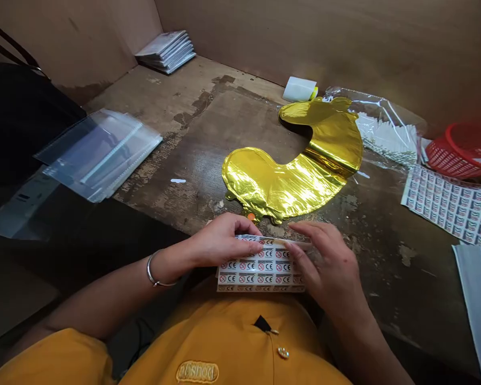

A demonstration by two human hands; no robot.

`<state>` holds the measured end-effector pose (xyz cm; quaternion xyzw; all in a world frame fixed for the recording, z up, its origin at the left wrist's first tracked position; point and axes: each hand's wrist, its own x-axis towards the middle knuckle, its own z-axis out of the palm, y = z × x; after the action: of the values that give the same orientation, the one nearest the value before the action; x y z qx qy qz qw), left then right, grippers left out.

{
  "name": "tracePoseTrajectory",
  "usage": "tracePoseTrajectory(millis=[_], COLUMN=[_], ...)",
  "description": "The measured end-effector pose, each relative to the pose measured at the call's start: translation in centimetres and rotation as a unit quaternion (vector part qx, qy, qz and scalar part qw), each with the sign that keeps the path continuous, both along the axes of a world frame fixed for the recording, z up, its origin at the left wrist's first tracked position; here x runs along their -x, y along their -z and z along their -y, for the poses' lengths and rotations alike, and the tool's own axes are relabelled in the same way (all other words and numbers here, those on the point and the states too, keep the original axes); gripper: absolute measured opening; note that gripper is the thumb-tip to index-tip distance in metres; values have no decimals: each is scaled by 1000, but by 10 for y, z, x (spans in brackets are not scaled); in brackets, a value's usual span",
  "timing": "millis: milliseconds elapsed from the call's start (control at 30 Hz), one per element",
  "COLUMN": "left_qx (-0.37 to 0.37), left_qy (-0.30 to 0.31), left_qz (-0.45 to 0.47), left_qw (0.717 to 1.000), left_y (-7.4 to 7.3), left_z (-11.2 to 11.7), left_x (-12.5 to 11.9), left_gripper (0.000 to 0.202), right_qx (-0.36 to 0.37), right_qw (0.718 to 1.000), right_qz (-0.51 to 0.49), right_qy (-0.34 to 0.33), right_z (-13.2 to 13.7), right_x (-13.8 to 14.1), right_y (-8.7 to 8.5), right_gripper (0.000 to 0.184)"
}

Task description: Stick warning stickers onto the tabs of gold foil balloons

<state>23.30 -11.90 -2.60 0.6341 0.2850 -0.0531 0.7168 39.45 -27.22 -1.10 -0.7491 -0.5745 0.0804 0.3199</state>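
Note:
A sheet of CE stickers [260, 272] is held near my body at the table's front edge. My left hand [228, 240] grips its left part, thumb on the front and fingers behind. At its upper right edge is my right hand [324, 262], the thumb against the sheet and the index finger stretched out above; what lies between them is hard to make out. Just beyond both hands, a flat gold foil balloon [288, 182], curved like a C, lies on the table. A small orange dot [251, 216] shows at its near edge.
Clear plastic sleeves [100, 155] lie at left, with a stack of flat packets [168, 51] behind. To the right are a bag of white sticks [388, 133], a red basket [457, 149] and another sticker sheet [449, 203]. A black bag [20, 123] stands far left.

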Motion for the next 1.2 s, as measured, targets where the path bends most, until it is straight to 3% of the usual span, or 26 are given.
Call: tracePoseTrajectory(millis=[133, 333, 533, 800, 900, 1067, 1200], left_qx=[-25, -29, 51, 158, 185, 170, 154], left_qy=[6, 4, -9, -34, -36, -30, -30], left_qz=[-3, 3, 10, 4, -3, -1, 6], left_qw=[1000, 1000, 999, 987, 982, 985, 988], left_y=[-2, 2, 7, 8, 12, 15, 11], left_z=[5, 5, 5, 5, 3, 0, 0], left_x=[1, 2, 0, -2, -2, 0, 0], left_gripper=[24, 22, 20, 19, 23, 23, 18], right_qx=[-42, -81, -133, -141, -116, -94, -63], right_qw=[991, 985, 956, 936, 950, 986, 984], right_qz=[101, 125, 224, 270, 235, 100, 127], right_qy=[-79, -88, -138, -175, -170, -93, -107], right_z=[-10, -16, -7, -6, -9, -16, -18], right_x=[8, 14, 9, 7, 12, 13, 11], right_y=[-6, -1, 9, 13, 10, 1, 0], right_gripper=[14, 10, 24, 23, 17, 11, 17])
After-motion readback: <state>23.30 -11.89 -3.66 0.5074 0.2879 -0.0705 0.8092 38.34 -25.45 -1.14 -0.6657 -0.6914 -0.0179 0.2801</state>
